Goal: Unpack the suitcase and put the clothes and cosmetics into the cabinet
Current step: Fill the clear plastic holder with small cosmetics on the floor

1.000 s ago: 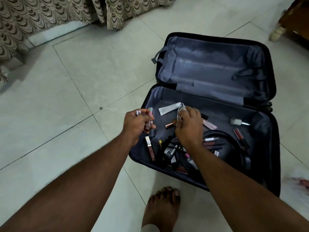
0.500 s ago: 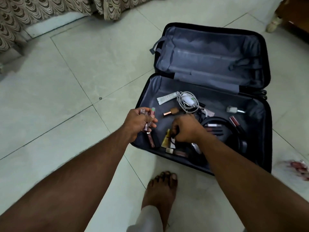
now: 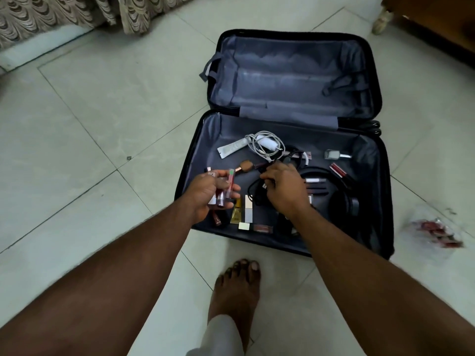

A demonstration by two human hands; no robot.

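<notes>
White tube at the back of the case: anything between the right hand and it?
Partly. The right hand is pinching a black cable. Between it and the white tube lie a rose-gold brush and, overlapping the tube's right end, the coiled white charger cable.

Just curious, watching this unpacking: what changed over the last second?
The right hand let go of the white charger cable, now lying in the suitcase, and moved nearer to pinch a black cable. The left hand still holds its lip glosses.
</notes>
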